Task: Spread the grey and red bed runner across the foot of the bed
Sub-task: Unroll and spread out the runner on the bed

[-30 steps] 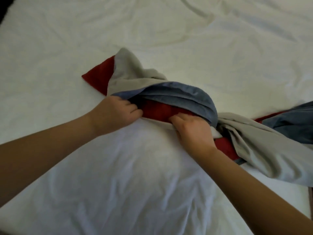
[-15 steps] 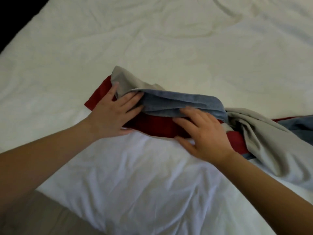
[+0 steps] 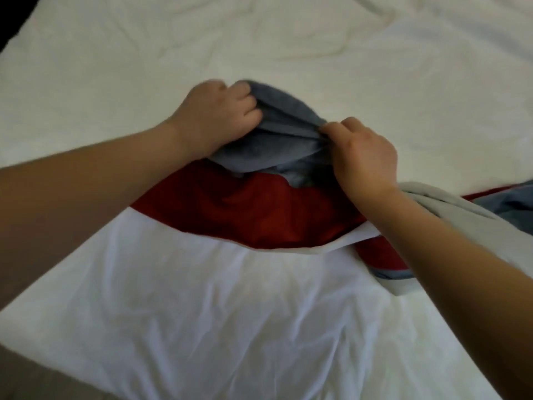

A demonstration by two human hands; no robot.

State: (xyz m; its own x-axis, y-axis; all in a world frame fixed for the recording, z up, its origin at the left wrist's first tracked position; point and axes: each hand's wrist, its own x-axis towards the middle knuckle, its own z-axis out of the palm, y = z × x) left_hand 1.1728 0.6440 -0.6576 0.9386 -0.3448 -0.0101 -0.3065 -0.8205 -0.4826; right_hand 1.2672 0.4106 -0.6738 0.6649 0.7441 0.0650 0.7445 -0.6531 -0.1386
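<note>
Brownish floor (image 3: 31, 383) at lower left

Far: rumpled white bed sheet (image 3: 288, 39), open.
Right: bunched grey and red fabric runner (image 3: 259, 215) blocks.

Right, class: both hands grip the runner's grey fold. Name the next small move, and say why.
Probably draw the grey fold away across the bed and lay it flat. The left hand and right hand both pinch its edge, and it sits bunched above the red panel.
</note>
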